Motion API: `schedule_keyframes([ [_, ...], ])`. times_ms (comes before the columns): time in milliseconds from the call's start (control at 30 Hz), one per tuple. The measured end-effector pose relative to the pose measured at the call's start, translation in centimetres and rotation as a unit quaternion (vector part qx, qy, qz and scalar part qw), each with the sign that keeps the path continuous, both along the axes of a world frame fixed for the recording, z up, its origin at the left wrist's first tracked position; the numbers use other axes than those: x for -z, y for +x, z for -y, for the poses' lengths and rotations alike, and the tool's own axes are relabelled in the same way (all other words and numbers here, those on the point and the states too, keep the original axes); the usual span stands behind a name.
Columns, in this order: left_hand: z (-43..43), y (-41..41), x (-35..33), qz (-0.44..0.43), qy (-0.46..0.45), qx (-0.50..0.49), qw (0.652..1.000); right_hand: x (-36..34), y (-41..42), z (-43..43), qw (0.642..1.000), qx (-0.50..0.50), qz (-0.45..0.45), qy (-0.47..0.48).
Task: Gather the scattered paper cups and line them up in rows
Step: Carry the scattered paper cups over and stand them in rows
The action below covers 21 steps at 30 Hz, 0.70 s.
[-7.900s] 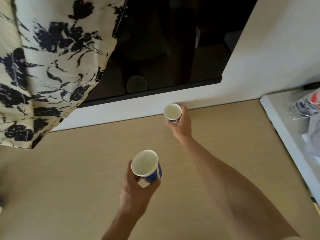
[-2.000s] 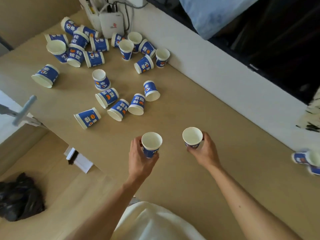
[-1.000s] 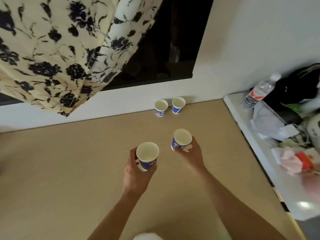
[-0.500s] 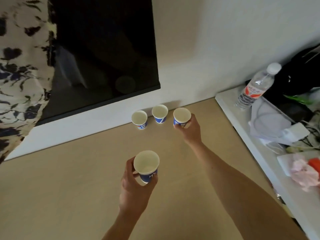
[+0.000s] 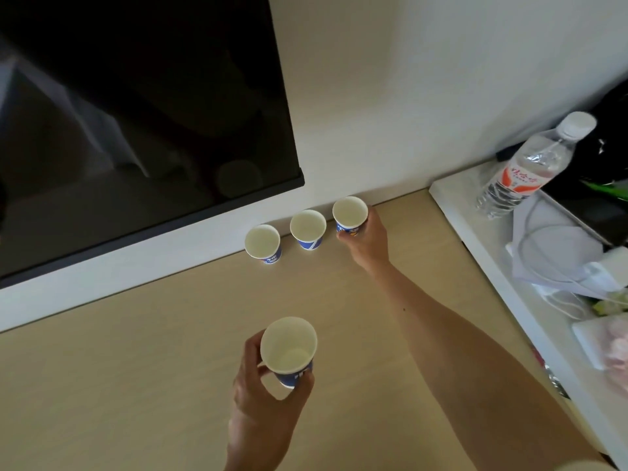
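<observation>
Head view, round paper cups, smooth tabletop

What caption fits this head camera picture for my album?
Right hand sets a third blue paper cup in the row; left hand holds another.

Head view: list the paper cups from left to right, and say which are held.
Leftmost standing cup → middle standing cup → cup gripped by the right hand, all along the wall. The cup held by the left hand sits nearer the camera, overlapping the first two in position.
</observation>
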<state>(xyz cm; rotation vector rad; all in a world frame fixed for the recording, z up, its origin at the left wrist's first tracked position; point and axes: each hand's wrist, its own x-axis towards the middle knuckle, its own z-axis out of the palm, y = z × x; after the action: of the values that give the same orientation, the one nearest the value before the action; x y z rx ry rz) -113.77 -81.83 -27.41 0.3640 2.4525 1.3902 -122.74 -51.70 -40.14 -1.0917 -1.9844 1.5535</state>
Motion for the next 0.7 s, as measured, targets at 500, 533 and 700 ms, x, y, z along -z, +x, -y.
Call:
schedule_keyframes([
  [500, -1.9, -0.8, -0.5, -0.011, 0.001, -0.009, 1.0, -4.4, 10.0, 6.8, 0.972, 0.005, -0.121, -0.201],
  [533, -2.6, -0.9, -0.7, -0.011, 0.004, -0.005, 1.0, -5.4, 11.7, 7.5, 0.956, -0.069, -0.144, -0.244],
  [700, -6.0, -0.9, -1.0, -0.035, 0.014, 0.06, 0.997, -8.3, 15.1, 9.8, 0.929, -0.235, -0.132, -0.255],
])
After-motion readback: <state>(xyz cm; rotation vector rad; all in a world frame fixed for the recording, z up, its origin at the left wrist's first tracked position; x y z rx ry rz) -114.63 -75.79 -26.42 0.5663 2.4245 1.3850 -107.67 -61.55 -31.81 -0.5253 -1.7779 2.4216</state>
